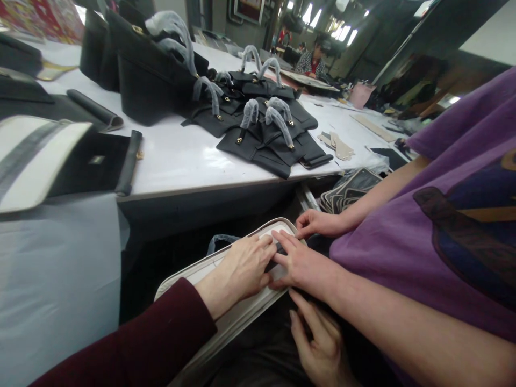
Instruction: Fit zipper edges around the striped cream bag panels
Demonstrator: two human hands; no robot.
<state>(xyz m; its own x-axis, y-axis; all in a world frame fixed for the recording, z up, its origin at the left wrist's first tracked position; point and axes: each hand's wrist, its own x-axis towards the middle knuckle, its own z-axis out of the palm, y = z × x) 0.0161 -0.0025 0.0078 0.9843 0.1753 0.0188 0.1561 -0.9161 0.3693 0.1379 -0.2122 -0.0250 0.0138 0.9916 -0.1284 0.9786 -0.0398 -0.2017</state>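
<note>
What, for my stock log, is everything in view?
Table: one, white, mid-view.
Bags: several, black, on the table.
Handle wraps: several, translucent, on the bags.
Striped piece: one, cream and grey, table's left.
Patterned item: one, red, far left.
Container: one, pink, far table.
Cutouts: several, beige, table's right.
Panels: several, dark, pale-edged, below the table.
Sheet: one, pale, lower left.
Case: one, off-white, centre.
Distant person: one, checked shirt, background.
Further background: too blurred to itemise.
Co-worker: one, purple shirt, right; hands at the case.
Left hand: one, maroon sleeve, on the case.
Right hand: one, bare, by the case's near edge.
</note>
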